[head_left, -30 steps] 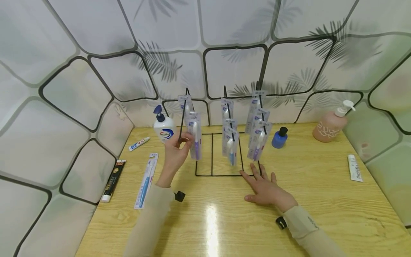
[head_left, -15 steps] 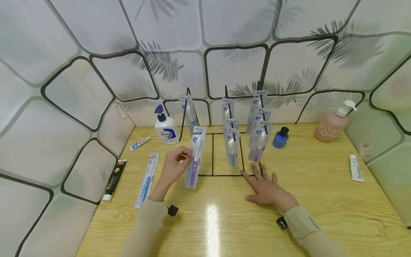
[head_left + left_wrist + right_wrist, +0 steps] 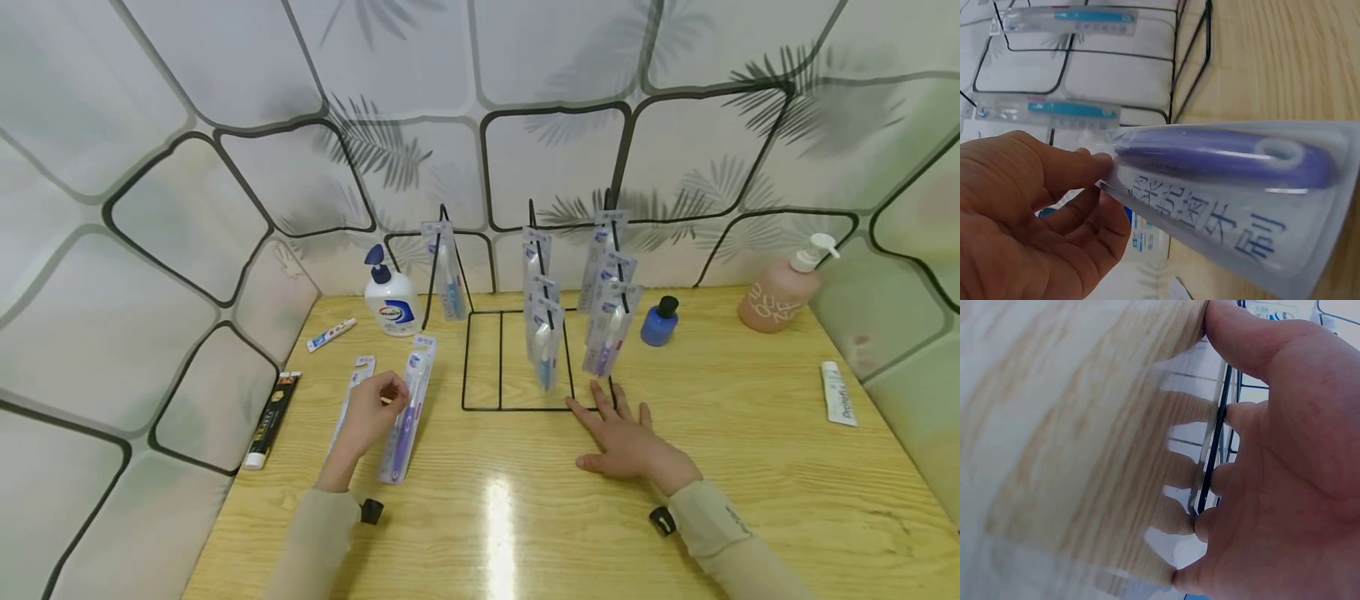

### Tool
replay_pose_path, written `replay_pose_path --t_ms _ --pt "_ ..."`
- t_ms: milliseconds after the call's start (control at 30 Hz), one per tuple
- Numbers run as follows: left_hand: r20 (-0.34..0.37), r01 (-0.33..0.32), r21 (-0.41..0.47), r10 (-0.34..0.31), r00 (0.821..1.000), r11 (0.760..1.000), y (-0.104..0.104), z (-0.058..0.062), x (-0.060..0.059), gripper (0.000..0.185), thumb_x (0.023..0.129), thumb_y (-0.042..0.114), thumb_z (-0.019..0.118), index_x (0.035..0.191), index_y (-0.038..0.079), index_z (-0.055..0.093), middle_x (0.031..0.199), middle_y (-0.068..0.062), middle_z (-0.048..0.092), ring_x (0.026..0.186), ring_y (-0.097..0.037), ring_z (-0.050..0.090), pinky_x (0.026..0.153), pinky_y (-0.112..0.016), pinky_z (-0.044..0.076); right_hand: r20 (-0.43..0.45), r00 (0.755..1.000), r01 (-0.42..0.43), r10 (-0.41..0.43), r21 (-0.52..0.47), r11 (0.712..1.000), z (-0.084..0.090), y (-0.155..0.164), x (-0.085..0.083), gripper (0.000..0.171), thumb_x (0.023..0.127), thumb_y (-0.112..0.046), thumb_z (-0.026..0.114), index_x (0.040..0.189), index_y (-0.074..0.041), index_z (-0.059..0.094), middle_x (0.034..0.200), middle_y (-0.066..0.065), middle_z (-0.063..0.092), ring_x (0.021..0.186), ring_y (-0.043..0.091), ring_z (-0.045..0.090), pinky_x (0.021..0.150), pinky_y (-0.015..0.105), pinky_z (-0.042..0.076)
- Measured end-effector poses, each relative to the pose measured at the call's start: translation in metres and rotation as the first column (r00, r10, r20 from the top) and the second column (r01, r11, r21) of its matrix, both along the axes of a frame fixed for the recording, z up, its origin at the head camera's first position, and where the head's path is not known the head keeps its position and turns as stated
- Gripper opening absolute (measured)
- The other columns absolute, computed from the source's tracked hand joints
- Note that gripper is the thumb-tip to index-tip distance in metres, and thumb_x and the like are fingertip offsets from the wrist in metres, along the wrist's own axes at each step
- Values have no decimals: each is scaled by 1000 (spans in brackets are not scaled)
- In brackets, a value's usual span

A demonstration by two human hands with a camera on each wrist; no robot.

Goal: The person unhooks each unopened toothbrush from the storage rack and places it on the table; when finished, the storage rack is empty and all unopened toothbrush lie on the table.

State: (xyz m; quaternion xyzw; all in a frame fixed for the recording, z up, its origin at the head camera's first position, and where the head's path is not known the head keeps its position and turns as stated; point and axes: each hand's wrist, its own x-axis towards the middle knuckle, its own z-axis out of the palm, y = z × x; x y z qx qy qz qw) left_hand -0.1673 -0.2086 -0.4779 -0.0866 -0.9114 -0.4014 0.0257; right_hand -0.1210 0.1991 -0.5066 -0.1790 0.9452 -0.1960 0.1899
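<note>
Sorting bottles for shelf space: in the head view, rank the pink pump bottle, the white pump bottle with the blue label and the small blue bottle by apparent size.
1. Pink pump bottle and white pump bottle with the blue label: look about alike, so unranked.
2. Small blue bottle with a black cap: clearly smallest.

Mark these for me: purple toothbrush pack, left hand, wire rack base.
purple toothbrush pack [image 3: 405, 417], head view, middle of the blister pack.
left hand [image 3: 369, 414], head view, back of the hand gripping the pack.
wire rack base [image 3: 501, 408], head view, front bar on the table.
</note>
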Motion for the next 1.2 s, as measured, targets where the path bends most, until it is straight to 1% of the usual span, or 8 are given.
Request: replay_pose_path --t_ms 200,367,600,733,833,967,1100,1200 --pt "12 -75 -93 76 997 993 -21 -9 -4 13 85 -7 68 81 4 65 81 -11 68 76 -18 61 69 -25 50 7 1000 -2 2 3 1000 0 0 0 91 93 -48 70 164 -23 20 169 26 -3 152 58 -6 107 86 1" --pt "13 -134 -182 139 990 974 -34 -12 -3 12 85 -8 66 81 2 63 81 -14 69 74 -22 62 65 -28 47 16 1000 -1 1 6 1000 -2 0 -1 91 93 -49 69 164 -24 19 170 25 -5 152 57 -8 107 86 -1" --pt "48 -168 -277 189 981 946 -42 -13 -3 11 86 -8 65 82 2 62 80 -14 67 70 -22 59 60 -29 46 22 1000 3 -3 6 1000 -5 1 -2 92 93 -48 69 165 -24 17 170 24 -6 152 57 -9 107 86 -2" --pt "9 -196 -310 209 978 930 -44 -15 -4 11 84 -6 69 80 2 61 79 -15 67 70 -24 60 60 -32 47 20 1000 -1 1 7 1000 -4 0 -2 92 93 -48 69 165 -24 17 170 24 -6 152 57 -9 107 86 -2" --pt "-37 -232 -340 233 972 911 -45 -17 -4 14 82 -3 72 76 3 60 75 -14 64 67 -26 58 60 -35 44 14 1000 -5 4 9 1000 -3 0 -1 91 93 -48 70 164 -24 18 170 24 -4 152 58 -8 107 86 -1" --pt "-62 -263 -381 260 964 886 -44 -19 -4 17 80 -1 73 72 4 58 70 -13 61 63 -27 55 57 -37 40 13 1000 -2 1 16 1000 -3 0 -1 91 93 -47 70 164 -24 19 170 24 -4 152 57 -7 108 86 0" --pt "-70 -268 -421 264 962 867 -42 -22 -4 14 80 -1 70 73 3 59 72 -15 63 64 -30 57 57 -42 43 11 1000 2 -2 18 1000 -2 0 -1 91 93 -47 70 164 -24 19 170 24 -3 152 57 -7 107 86 0" --pt "-80 -264 -436 255 964 860 -40 -23 -5 9 79 -3 68 75 0 60 74 -18 64 65 -32 59 60 -47 47 10 1000 2 -2 18 1000 -3 0 -1 91 93 -48 70 164 -24 19 170 24 -3 152 57 -7 107 86 0"
